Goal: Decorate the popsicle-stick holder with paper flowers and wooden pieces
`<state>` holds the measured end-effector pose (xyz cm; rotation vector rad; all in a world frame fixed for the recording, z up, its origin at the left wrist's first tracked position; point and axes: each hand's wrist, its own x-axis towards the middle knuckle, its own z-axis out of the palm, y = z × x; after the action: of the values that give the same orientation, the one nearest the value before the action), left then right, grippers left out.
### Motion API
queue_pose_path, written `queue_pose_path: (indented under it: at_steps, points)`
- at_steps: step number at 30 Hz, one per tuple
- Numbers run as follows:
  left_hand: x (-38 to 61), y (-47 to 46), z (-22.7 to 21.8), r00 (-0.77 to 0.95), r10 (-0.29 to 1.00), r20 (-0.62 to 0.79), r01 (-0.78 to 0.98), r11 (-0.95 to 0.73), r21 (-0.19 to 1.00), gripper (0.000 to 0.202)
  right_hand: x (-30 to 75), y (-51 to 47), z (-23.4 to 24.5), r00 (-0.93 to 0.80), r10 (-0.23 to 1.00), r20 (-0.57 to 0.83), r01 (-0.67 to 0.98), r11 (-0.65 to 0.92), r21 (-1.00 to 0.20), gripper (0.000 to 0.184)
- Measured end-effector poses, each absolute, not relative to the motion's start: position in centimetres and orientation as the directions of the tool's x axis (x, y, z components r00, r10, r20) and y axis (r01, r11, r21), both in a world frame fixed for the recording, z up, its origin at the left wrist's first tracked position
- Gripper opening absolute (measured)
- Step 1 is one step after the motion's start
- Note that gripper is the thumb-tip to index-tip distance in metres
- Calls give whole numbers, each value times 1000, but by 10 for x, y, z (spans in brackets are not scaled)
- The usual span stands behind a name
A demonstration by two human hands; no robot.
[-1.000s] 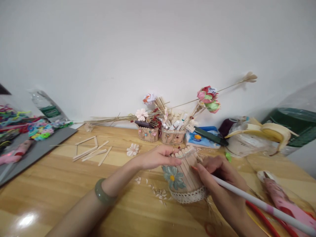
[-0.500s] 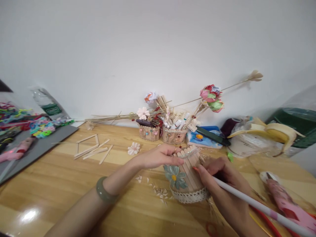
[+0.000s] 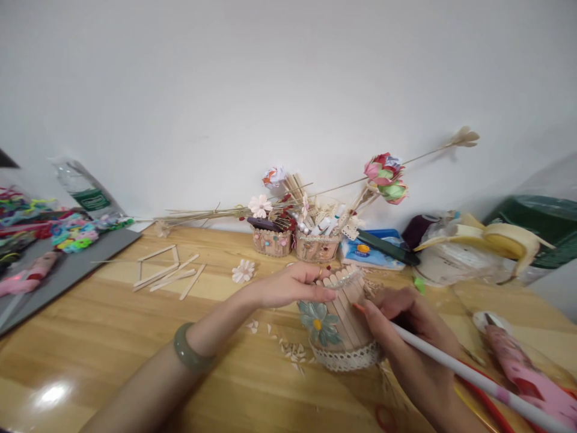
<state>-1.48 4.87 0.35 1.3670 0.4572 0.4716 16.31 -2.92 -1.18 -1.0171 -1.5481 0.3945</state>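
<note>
Gripping stick cup (image 3: 345, 319) rim, left hand (image 3: 288, 287) fingers curled, right hand (image 3: 408, 337) fingers closed around white rod (image 3: 473, 376), perhaps touching cup.

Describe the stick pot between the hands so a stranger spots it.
On the light wooden table, find where the left hand and the right hand, gripping a white rod, meet around a round pot walled with pale craft sticks. Unlike the two smaller stuffed stick pots by the wall, it bears a teal flower and a white lace band at its base.
</note>
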Motion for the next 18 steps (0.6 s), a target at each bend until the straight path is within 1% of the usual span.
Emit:
queue_pose_path:
  at_steps: [4,13,16,18]
  points:
    - [-15,49,3,814,578,-63,-24,142,990,32,165,-30,-14,30,780,625,419,558,-716,24]
    - [-15,48,5,803,591,-72,-13,138,990,28,165,-29,-13,14,803,596,372,549,-749,26]
    - [-15,48,5,806,586,-84,-4,146,989,28,165,-29,-13,7,791,612,329,576,-748,27]
    - [-16,48,5,811,579,-84,0,144,990,27,165,-29,-12,6,788,616,328,580,-746,26]
